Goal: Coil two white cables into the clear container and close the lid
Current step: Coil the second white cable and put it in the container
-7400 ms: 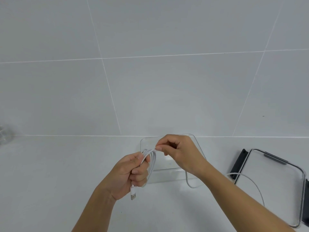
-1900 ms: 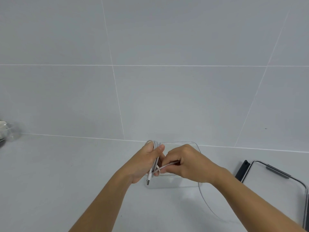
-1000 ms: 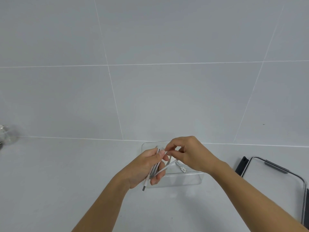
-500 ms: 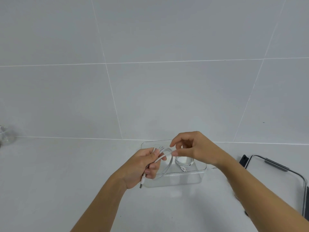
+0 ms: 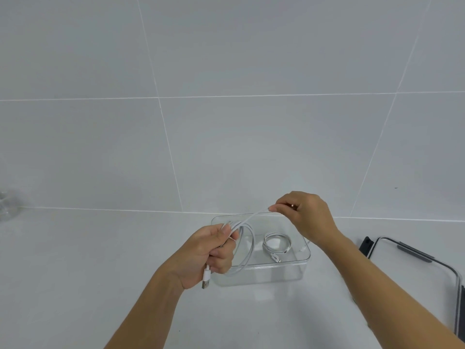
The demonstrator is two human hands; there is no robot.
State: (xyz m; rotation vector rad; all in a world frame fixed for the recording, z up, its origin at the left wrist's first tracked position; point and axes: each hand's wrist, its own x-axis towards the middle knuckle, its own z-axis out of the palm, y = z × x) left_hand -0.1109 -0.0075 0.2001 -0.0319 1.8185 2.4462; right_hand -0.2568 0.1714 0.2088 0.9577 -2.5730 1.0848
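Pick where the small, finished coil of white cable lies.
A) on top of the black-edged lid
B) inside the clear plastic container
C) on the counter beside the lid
B: the small coiled white cable lies on the floor of the clear rectangular plastic container.

I see a plain white table [image 5: 88,285] running back to a tiled wall [image 5: 251,134]. A clear container [image 5: 261,276] stands on it close to the wall, its top open. The lid [image 5: 415,270], clear with a dark frame, lies flat on the table off to the right. At the far left edge sits a clear object [image 5: 6,205], too blurred to name.
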